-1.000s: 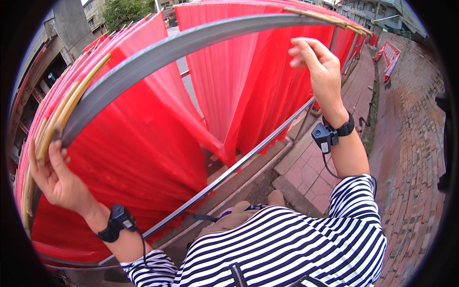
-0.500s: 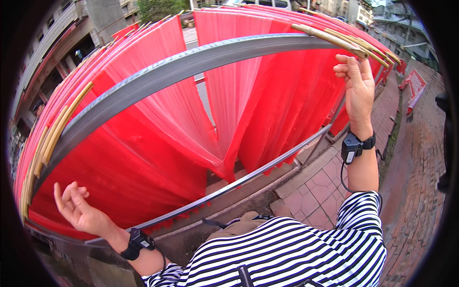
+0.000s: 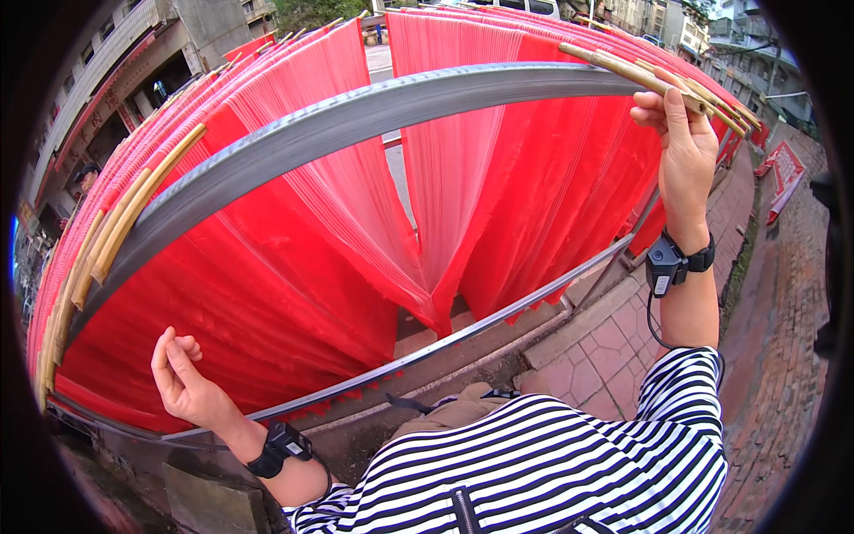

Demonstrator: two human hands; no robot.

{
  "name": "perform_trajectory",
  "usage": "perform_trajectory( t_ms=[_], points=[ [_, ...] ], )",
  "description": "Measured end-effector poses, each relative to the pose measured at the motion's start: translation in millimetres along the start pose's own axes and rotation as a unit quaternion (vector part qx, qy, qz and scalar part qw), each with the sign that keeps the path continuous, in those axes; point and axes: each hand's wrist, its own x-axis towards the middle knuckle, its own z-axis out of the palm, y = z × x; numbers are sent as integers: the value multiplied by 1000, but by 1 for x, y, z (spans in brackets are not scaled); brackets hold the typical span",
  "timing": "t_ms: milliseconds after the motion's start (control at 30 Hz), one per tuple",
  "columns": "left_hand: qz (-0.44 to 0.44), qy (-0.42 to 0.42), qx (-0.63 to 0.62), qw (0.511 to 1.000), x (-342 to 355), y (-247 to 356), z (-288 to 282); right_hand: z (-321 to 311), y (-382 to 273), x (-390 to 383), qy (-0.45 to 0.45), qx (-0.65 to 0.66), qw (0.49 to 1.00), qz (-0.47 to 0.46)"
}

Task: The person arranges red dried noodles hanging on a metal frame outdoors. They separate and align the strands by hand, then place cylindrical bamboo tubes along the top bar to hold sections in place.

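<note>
At the far left I see several bamboo pole ends (image 3: 126, 227) lying over a grey metal rail (image 3: 400, 94), which bows across my fisheye view. Next comes the left grip (image 3: 191, 387), raised in front of the lower part of the red hanging sheets (image 3: 294, 258). Its fingers are loosely curled, thumb near the fingertips, with nothing between them; it is well apart from the poles. The sheets fill the middle, two of their edges meeting in a low V, and a slimmer metal bar (image 3: 480, 325) slants across in front of them.

To the right, the pole I'm watching (image 3: 618, 70) lies slantwise over the rail's right end, its near end pointing toward the right grip (image 3: 687, 156). There the fingers are bent and the thumb lies up against that end; I can't tell whether the grip has closed on the pole or only touches it. Past it are more pole tips, and below, the pink paving (image 3: 605, 356).

I'd judge the step in hand as handling that right-hand pole end. To my eye, the next move calls for a sure hold there, thumb opposite fingers, without dragging the neighbouring poles along.
</note>
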Motion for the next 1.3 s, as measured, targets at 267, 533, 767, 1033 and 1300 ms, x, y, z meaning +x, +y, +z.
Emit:
perform_trajectory(
  t_ms=[267,533,767,1033,1300],
  points=[
    [-13,-23,-12,1000,5,-15,-9,69,-33,-11,-79,-52,994,-48],
    [-25,-35,0,999,11,-28,-27,117,-49,-15,-131,-76,981,-120],
    [-36,-38,3,999,17,-25,-34,172,-63,-20,-99,75,992,1],
    [-43,-60,-11,997,22,-24,-44,203,-75,-9,-179,8,978,-109],
    [-39,-60,4,997,23,-20,-47,236,-79,-7,-169,20,979,-111]
  ],
)
